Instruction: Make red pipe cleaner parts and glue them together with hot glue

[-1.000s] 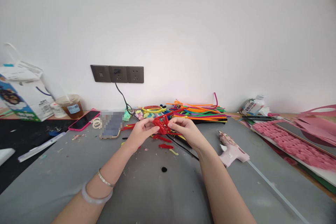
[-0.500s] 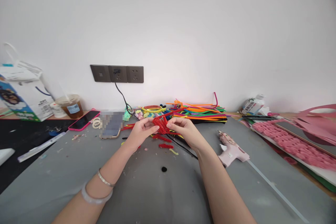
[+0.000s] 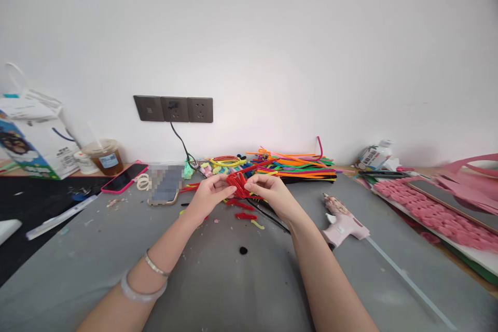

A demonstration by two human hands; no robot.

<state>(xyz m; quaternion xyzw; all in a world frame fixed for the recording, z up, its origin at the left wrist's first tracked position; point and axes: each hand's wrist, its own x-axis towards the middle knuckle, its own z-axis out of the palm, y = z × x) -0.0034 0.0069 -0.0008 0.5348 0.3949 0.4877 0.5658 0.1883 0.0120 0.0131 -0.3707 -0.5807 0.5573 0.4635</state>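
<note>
Right hand [image 3: 277, 196] closer to left hand [image 3: 210, 197], both grips narrow on zigzag fuzzy red stems [image 3: 236, 185]

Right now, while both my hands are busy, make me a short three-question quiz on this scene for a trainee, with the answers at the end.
1. True or false: the left hand and the right hand are both touching the red bundle.
2. Which of these lies to the right of the right hand?
A) the pink-edged phone
B) the drink cup
C) the glue gun
3. Fill in the blank: the cord running down from the wall socket is coloured ____.

Key: 1. True. 2. C. 3. Black.
</note>
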